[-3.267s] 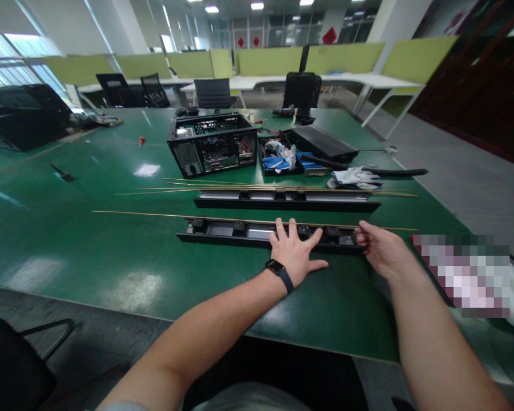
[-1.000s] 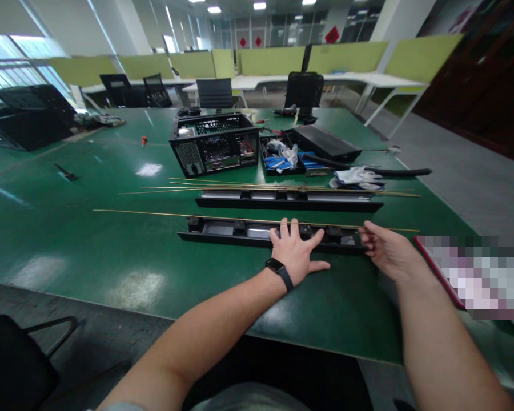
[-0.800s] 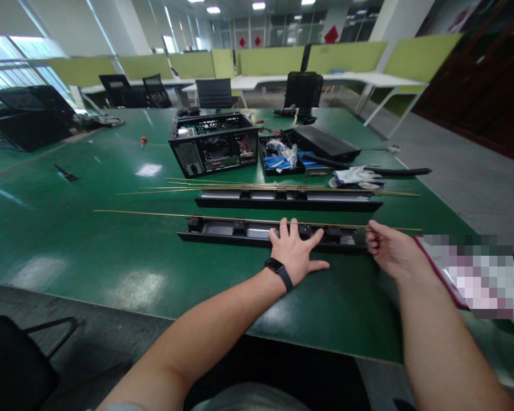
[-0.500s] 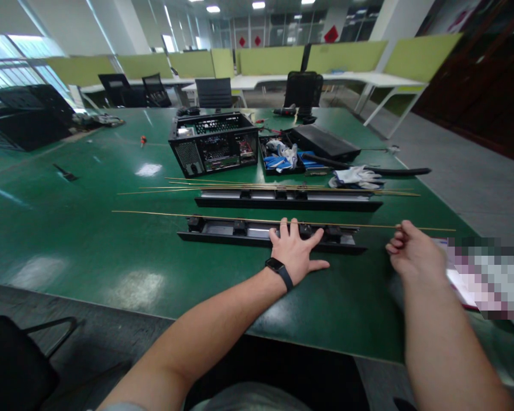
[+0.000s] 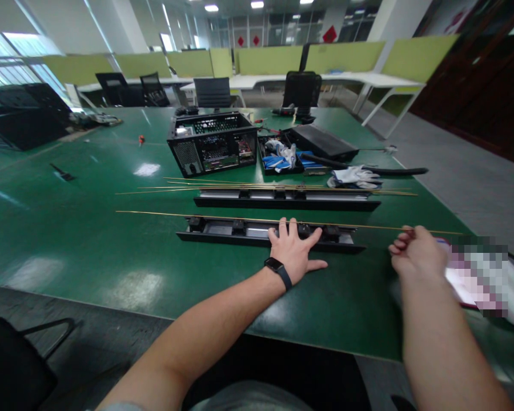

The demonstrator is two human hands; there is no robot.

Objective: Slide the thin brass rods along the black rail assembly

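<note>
A long black channel (image 5: 214, 236) with a pale inside and several black blocks lies across the green table in front of me. A thin brass-coloured rod (image 5: 163, 214) runs lengthwise along its far side and sticks out past both ends. My left hand (image 5: 292, 246) lies spread over the channel, right of its middle, fingertips by the rod. To the right, my right hand (image 5: 418, 251) is closed with its fingers pinching the rod near its right end. Behind, a second similar channel (image 5: 257, 202) lies parallel, with several thin rods (image 5: 154, 188) along its far side.
Beyond the channels stands an open black computer case (image 5: 212, 145). Right of it are a tray with gloves (image 5: 280, 157), a flat black box (image 5: 321, 141), white gloves (image 5: 355, 177) and a black tube (image 5: 402, 170). A blurred-out object (image 5: 484, 274) lies at the right.
My right hand has shifted slightly right, and the rod has slid a little to the right with it. My left hand stays spread on the channel.
</note>
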